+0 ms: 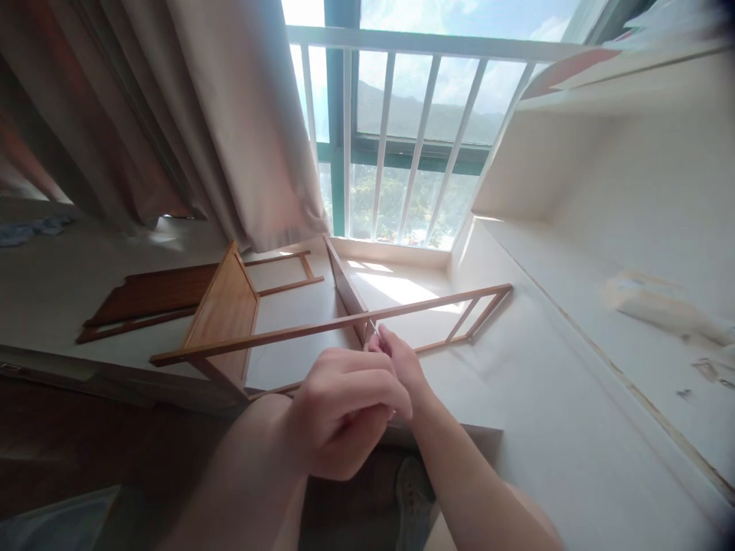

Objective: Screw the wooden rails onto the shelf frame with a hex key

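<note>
- I am seeing the right hand (399,360) pinching a thin pale pin (374,327) in closed fingertips, against the wooden frame (227,310)'s long rail.
- The left hand (344,413) is curling into a fist just beside it; I cannot tell whether it is gripping anything.
- The frame is lying on the white platform (551,398) near the window, beside a dark panel (152,291).

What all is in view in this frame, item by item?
wooden frame: one, light brown, on the pale ledge under the window
dark board: one, dark brown, flat, left of the frame
curtain: one, beige, upper left
window bars: several, white, behind the frame
shelf unit: one, white, right
thin piece: one, pale, at the frame's long rail
left hand: curled shut, before the rail
right hand: fingers pinching the thin piece
</note>
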Demonstrator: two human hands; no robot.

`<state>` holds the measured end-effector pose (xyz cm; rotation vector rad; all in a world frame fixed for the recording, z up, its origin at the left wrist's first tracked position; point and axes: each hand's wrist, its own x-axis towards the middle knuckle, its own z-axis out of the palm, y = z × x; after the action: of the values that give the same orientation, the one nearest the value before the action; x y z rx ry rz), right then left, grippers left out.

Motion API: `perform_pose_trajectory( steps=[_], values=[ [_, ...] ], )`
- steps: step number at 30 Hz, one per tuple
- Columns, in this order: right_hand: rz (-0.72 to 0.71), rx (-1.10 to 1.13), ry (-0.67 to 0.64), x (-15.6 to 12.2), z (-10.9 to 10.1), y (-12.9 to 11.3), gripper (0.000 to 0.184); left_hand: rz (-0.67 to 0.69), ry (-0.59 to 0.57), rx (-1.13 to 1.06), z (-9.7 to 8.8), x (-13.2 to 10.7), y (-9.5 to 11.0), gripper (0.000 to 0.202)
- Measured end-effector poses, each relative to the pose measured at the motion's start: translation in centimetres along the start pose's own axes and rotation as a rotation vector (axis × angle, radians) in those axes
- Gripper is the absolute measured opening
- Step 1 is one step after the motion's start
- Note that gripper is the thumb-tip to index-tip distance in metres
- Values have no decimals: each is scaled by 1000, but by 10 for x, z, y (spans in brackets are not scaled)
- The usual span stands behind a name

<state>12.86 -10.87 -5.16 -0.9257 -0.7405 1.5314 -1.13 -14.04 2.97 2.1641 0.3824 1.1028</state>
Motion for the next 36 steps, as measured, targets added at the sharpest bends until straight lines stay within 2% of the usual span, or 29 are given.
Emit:
perform_pose_trajectory(
  steps=[1,4,6,8,10,14,16,18,20,22,26,29,33,36],
  values=[
    [44,57,-52,1,-1,1,50,-66,36,-25,7,-10,-10,21],
    [118,182,-135,4,-3,6,49,-477,343,-173,26,-35,-48,24],
    [140,206,-151,5,-4,7,49,-721,530,-342,35,-44,-75,18],
    [151,217,-161,5,-5,8,50,-835,563,-467,43,-42,-93,8],
    [151,219,-170,5,-4,7,50,-846,602,-536,49,-33,-101,8],
    [145,225,-195,7,1,5,51,-952,622,-864,56,-10,-100,33],
    [130,223,-183,9,6,4,52,-1010,542,-1070,56,-2,-102,39],
    [95,220,-139,10,10,3,54,-992,432,-1255,54,3,-106,41],
    [66,225,-94,11,12,3,55,-953,382,-1383,51,5,-112,42],
    [56,232,-74,11,12,6,55,-974,363,-1431,50,4,-118,44],
    [21,173,-49,10,9,16,55,-1031,338,-1373,50,0,-127,47],
    [-13,114,-23,10,4,24,57,-967,373,-1337,52,-2,-133,38],
    [-65,100,-39,7,-7,32,55,-905,341,-1373,55,-5,-140,30],
    [-128,-54,1,0,-17,39,56,-880,321,-1417,59,-14,-143,27]
  ],
)
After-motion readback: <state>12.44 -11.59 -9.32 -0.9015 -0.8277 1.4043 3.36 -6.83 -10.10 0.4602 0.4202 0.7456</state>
